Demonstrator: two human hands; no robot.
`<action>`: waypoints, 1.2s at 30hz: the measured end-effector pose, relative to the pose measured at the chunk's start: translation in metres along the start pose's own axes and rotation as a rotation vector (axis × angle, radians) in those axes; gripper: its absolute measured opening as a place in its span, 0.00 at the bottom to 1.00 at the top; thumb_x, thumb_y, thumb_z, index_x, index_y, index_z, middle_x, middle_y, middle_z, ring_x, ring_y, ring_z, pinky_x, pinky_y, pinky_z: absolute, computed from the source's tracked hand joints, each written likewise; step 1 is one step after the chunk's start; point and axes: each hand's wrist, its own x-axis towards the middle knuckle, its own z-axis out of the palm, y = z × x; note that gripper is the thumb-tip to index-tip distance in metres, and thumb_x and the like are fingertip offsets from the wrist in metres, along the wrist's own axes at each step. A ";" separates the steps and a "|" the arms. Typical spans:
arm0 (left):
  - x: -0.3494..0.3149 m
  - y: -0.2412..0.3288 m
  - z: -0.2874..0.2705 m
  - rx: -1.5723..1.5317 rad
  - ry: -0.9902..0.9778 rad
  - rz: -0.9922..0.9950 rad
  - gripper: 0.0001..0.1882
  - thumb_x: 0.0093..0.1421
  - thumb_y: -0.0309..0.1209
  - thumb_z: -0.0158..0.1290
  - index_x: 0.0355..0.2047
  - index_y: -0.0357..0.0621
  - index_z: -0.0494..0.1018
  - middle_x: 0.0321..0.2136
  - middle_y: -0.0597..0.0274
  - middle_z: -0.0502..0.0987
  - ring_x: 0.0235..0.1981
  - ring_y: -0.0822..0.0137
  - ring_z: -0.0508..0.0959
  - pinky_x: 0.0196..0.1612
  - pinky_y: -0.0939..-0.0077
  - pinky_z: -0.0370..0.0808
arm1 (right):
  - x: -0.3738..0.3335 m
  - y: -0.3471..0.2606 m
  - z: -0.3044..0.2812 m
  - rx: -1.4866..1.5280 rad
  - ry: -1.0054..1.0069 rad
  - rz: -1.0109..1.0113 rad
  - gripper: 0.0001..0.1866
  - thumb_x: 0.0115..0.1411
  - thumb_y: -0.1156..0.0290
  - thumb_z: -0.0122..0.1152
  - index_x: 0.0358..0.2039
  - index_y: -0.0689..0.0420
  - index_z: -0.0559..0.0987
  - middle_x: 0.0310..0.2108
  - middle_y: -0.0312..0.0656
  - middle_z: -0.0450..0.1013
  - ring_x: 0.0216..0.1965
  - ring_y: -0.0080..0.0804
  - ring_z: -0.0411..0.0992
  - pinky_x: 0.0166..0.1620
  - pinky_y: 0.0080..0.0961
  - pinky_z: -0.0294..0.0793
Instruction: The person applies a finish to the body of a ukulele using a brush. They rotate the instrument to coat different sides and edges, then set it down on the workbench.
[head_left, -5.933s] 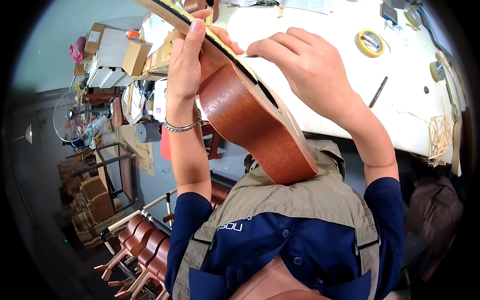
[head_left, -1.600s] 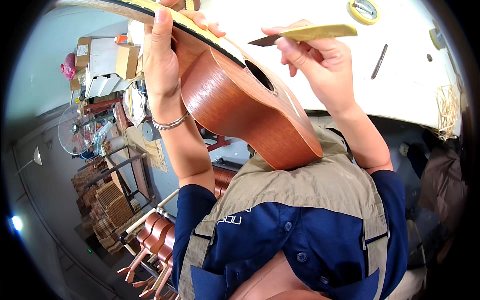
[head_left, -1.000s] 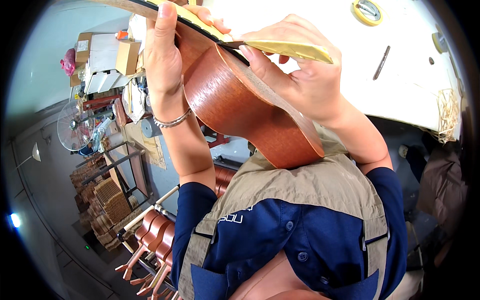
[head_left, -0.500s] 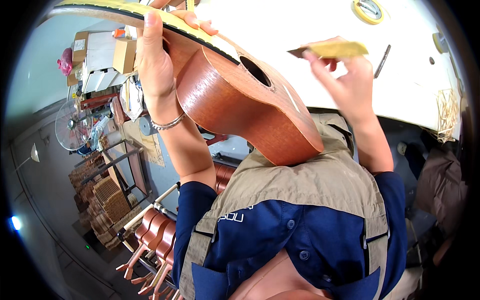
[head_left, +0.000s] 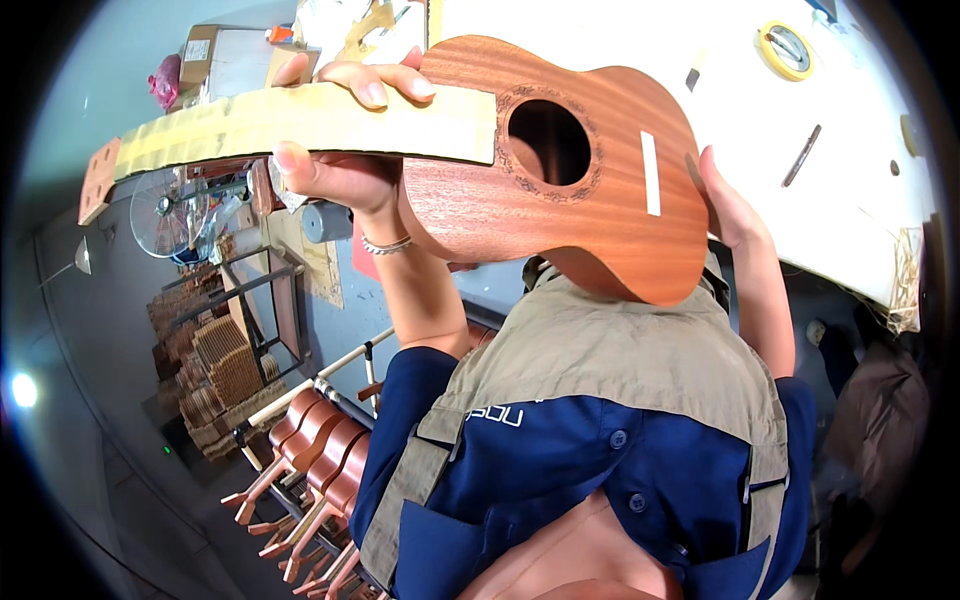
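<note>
A brown wooden ukulele (head_left: 620, 110) without strings lies across in front of me, its top and round sound hole turned up toward me. Yellow masking tape (head_left: 240, 120) covers its fretboard, and a white strip (head_left: 651, 175) sits on the lower part of the top. My left hand (head_left: 352, 182) is closed around the neck near the body, thumb on the near edge and fingers over the tape. At the tail end my right hand (head_left: 738, 215) bears against the body, its thumb showing and its other fingers hidden behind. A short knife (head_left: 693, 76) with a yellowish handle rests on the white table.
On the white table (head_left: 740, 130) are a roll of yellow tape (head_left: 786, 50) and a dark pen (head_left: 801, 156). A rack of ukulele bodies with necks (head_left: 325, 450) stands at lower left. Beyond it are stacked wooden parts (head_left: 225, 360) and a fan (head_left: 165, 210).
The knife has gone from my right hand onto the table, and that hand has moved to the ukulele's tail end. The ukulele has turned so its top faces me, its neck lower.
</note>
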 end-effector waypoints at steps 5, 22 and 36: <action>-0.009 -0.001 -0.009 0.038 0.019 0.074 0.34 0.58 0.56 0.29 0.54 0.41 0.51 0.29 0.44 0.73 0.27 0.46 0.78 0.41 0.48 0.74 | -0.004 0.000 0.006 0.103 0.038 -0.068 0.48 0.51 0.41 0.56 0.60 0.64 0.53 0.59 0.54 0.54 0.60 0.39 0.54 0.58 0.33 0.55; -0.062 0.018 0.009 0.337 0.093 -0.220 0.31 0.63 0.50 0.35 0.56 0.38 0.51 0.49 0.36 0.66 0.50 0.59 0.71 0.50 0.68 0.69 | 0.042 0.057 -0.035 -0.309 0.201 -0.625 0.39 0.46 0.79 0.65 0.59 0.59 0.57 0.54 0.43 0.61 0.51 0.28 0.62 0.51 0.24 0.63; -0.095 0.013 -0.006 0.236 0.522 -0.316 0.26 0.66 0.48 0.29 0.54 0.41 0.54 0.50 0.34 0.64 0.52 0.51 0.68 0.52 0.58 0.68 | 0.022 0.033 -0.010 -0.481 0.246 -0.613 0.42 0.43 0.67 0.71 0.57 0.59 0.59 0.50 0.44 0.65 0.51 0.31 0.63 0.52 0.28 0.63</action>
